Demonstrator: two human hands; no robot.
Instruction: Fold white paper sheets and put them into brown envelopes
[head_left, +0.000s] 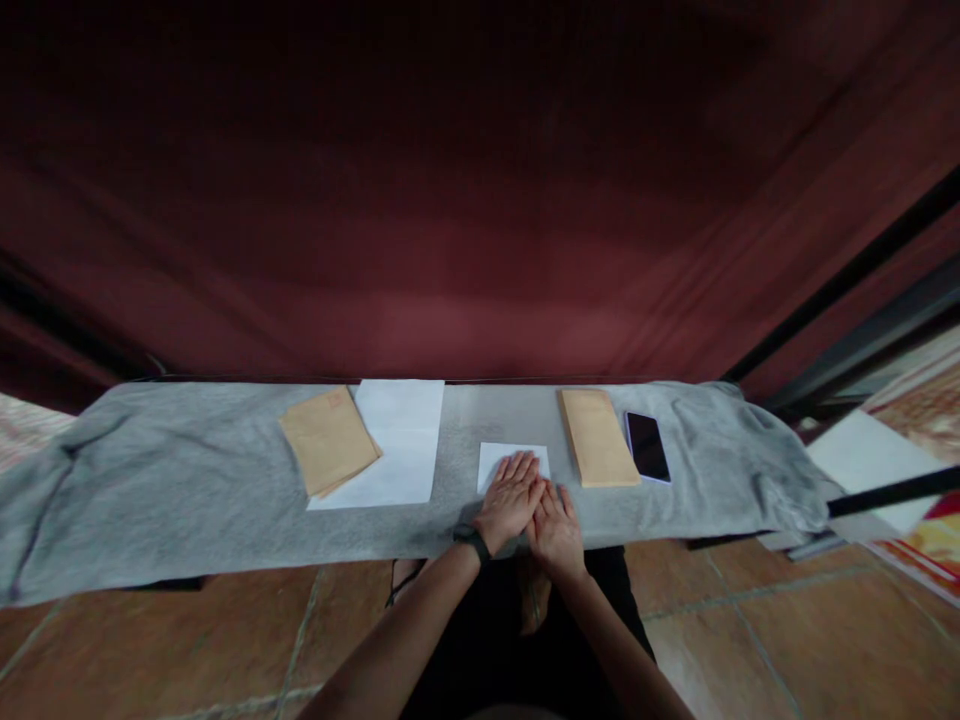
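Note:
A small white sheet of paper (491, 457), perhaps folded, lies on the grey cloth in front of me. Flat across it rests my left hand (512, 495), fingers stretched out and pointing up and to the right. My right hand (555, 525) lies beside it at the paper's lower right, fingers extended, its thumb side against the left hand. Between them they cover the right and lower part of the paper. Neither hand grasps anything. To the right is a stack of brown envelopes (600, 440).
Left of my hands, more brown envelopes (330, 440) overlap large white paper sheets (401, 440). A phone (648, 446) with a dark screen lies right of the envelope stack. Grey cloth (210, 480) covers the narrow table, and a dark red curtain-like surface (480, 250) stands behind it.

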